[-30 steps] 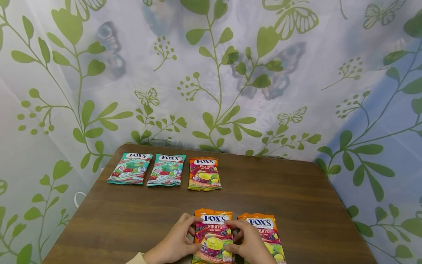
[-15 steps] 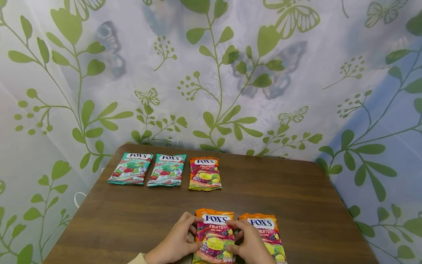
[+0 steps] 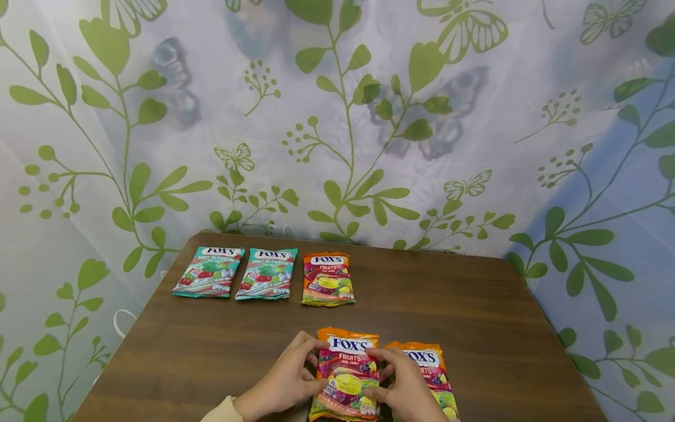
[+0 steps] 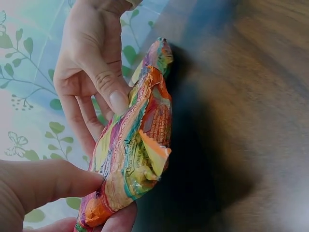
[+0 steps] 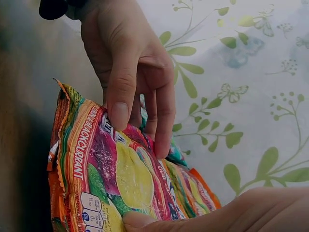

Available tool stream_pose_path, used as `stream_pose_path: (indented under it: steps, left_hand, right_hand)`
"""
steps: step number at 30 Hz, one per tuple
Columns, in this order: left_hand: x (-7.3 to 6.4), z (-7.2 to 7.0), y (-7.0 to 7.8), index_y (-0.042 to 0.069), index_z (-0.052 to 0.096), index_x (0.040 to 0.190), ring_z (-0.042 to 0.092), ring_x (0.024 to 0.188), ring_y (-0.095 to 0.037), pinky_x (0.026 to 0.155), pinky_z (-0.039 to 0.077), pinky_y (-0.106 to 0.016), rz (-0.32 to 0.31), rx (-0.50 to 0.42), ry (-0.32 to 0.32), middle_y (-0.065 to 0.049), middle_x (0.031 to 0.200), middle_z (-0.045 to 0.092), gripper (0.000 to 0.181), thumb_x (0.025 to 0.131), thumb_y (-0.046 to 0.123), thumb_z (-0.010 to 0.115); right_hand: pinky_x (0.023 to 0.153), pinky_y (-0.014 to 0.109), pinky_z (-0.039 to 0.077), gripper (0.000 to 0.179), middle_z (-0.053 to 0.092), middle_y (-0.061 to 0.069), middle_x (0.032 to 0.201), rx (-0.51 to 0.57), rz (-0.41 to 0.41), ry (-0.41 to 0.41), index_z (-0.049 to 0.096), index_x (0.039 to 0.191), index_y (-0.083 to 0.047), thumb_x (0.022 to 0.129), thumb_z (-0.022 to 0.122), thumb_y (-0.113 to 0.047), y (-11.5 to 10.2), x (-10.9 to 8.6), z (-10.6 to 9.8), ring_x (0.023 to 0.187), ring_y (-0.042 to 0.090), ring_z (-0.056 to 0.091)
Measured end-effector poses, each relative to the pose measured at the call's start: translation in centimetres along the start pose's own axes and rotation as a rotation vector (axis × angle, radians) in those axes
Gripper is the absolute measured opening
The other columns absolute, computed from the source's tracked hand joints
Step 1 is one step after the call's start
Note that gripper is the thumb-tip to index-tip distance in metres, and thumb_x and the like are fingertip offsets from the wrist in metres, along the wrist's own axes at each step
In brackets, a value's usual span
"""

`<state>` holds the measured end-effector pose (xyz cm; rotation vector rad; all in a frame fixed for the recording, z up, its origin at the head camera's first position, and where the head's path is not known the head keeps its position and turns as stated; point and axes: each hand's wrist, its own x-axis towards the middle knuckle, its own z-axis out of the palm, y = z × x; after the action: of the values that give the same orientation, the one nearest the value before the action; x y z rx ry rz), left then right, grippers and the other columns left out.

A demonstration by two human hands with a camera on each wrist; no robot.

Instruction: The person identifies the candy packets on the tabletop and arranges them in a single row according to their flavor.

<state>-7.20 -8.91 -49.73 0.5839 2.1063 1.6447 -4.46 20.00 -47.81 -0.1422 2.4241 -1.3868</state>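
A bag of Fox's Fruits candy (image 3: 348, 372), orange and magenta, is held between both hands at the front of the table. My left hand (image 3: 287, 375) grips its left edge, with the thumb (image 4: 58, 180) on the printed face and fingers partly underneath. On the opposite edge, my right hand (image 3: 405, 384) pinches the bag, its thumb (image 5: 140, 220) on the front. In the left wrist view the bag is tilted, with a dark shadow on the table beside it. A second Fruits bag (image 3: 442, 387) lies just right, partly covered by my right hand.
Along the back of the brown table (image 3: 464, 310) lie two teal Mint Blossom bags, one at far left (image 3: 210, 271) and one beside it (image 3: 266, 274), then another Fruits bag (image 3: 328, 279). A leaf-patterned curtain (image 3: 369, 146) hangs behind the table.
The held candy bag and both hands have shifted slightly up and right in the head view. The bag now overlaps more closely with the second Fruits bag's side. Other bags stay put.
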Motion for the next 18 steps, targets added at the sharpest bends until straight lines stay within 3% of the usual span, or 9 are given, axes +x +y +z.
stream_pose_path:
  steps: [6, 12, 18]
  left_hand:
    - [0.7, 0.2, 1.3, -0.002, 0.063, 0.140, 0.055, 0.104, -0.022, 0.073, 0.062, -0.025, -0.018, 0.023, 0.010, -0.010, 0.122, 0.048, 0.052, 0.093, 0.001, 0.086]
    - [1.6, 0.2, 2.3, -0.006, 0.061, 0.141, 0.055, 0.107, -0.026, 0.073, 0.061, -0.025, 0.017, 0.028, -0.007, -0.012, 0.122, 0.047, 0.053, 0.094, -0.001, 0.085]
    - [2.8, 0.0, 3.0, -0.007, 0.060, 0.141, 0.055, 0.108, -0.025, 0.074, 0.061, -0.024, 0.028, 0.056, -0.016, -0.012, 0.122, 0.047, 0.053, 0.095, 0.000, 0.084]
  right_hand:
    - [0.070, 0.032, 0.056, 0.063, 0.064, 0.010, 0.119, 0.019, -0.022, 0.016, 0.069, 0.143, 0.000, 0.086, 0.095, -0.010, -0.1, -0.1, -0.9, 0.091, 0.026, 0.062]
    - [0.064, 0.029, 0.054, 0.063, 0.063, 0.008, 0.116, -0.051, -0.056, 0.081, 0.071, 0.139, -0.002, 0.083, 0.097, -0.012, -0.6, -0.4, -1.7, 0.085, 0.022, 0.065]
    - [0.061, 0.029, 0.055, 0.065, 0.065, 0.013, 0.124, -0.044, -0.076, 0.140, 0.071, 0.139, 0.000, 0.081, 0.098, -0.006, -1.1, -0.2, -2.5, 0.088, 0.024, 0.066]
